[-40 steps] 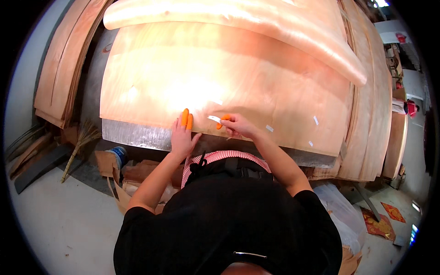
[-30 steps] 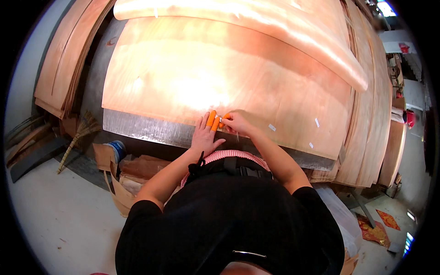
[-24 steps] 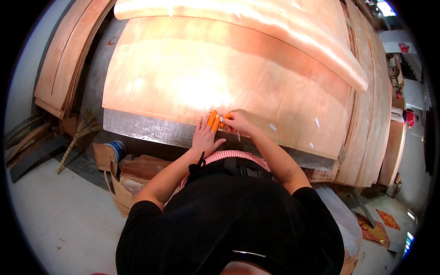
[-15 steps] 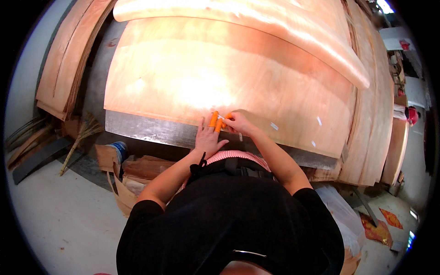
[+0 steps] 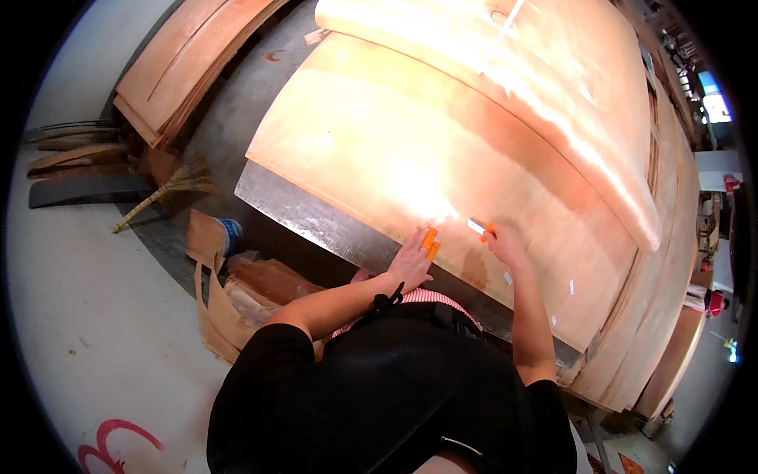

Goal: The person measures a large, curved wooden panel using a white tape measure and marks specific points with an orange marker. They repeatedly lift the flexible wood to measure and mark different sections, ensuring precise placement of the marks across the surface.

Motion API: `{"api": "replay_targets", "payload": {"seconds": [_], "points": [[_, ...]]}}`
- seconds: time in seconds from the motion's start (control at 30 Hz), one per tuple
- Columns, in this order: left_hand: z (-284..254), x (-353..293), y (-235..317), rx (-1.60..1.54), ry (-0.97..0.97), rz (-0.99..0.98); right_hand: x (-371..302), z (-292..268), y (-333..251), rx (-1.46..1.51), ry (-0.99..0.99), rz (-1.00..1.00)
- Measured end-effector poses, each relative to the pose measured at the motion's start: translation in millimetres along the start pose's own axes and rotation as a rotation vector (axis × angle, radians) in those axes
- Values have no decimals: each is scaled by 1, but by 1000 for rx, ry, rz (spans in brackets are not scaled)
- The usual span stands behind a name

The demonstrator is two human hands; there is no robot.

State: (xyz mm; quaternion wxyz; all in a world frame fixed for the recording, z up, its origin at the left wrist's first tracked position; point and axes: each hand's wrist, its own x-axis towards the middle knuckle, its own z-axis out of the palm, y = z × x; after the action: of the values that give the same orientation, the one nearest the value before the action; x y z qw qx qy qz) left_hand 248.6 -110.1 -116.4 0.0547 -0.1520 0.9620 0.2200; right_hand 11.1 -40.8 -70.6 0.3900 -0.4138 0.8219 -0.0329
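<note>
A thin wood veneer sheet (image 5: 363, 118) lies over a grey metal-topped table (image 5: 316, 217). My left hand (image 5: 412, 259) rests flat near the sheet's front edge, fingers stretched, with orange covers on some of them. To its right, my right hand (image 5: 507, 245) pinches a small white strip (image 5: 476, 227) between orange-covered fingertips, just over the veneer. Other short white strips (image 5: 572, 287) lie on the sheet by my right forearm. Glare washes out the wood in front of my left hand.
A rolled part of veneer (image 5: 505, 87) curves across the far side. Stacked veneer sheets stand at the left (image 5: 189, 63) and right (image 5: 663, 316). On the left floor are a straw broom (image 5: 170, 189), a blue-and-white bucket (image 5: 229, 235) and wood scraps (image 5: 264, 284).
My right hand has moved away from my left, to the right over the veneer, with the white strip. My left hand stays by the front edge. The whole view has turned.
</note>
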Motion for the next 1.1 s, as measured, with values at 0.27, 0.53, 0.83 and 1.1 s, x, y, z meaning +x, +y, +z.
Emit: {"api": "replay_targets", "payload": {"seconds": [0.27, 0.53, 0.83, 1.1], "points": [[-27, -3, -44, -505, 211, -24, -58, 15, 38, 1387, 56, 57], [-45, 9, -57, -504, 143, 3, -89, 68, 77, 1600, 213, 189], [-18, 60, -22, 31, 114, 190, -99, 79, 106, 1524, 235, 143], [-45, 64, -19, 36, -78, 174, -76, 30, 157, 1082, 302, 174]]}}
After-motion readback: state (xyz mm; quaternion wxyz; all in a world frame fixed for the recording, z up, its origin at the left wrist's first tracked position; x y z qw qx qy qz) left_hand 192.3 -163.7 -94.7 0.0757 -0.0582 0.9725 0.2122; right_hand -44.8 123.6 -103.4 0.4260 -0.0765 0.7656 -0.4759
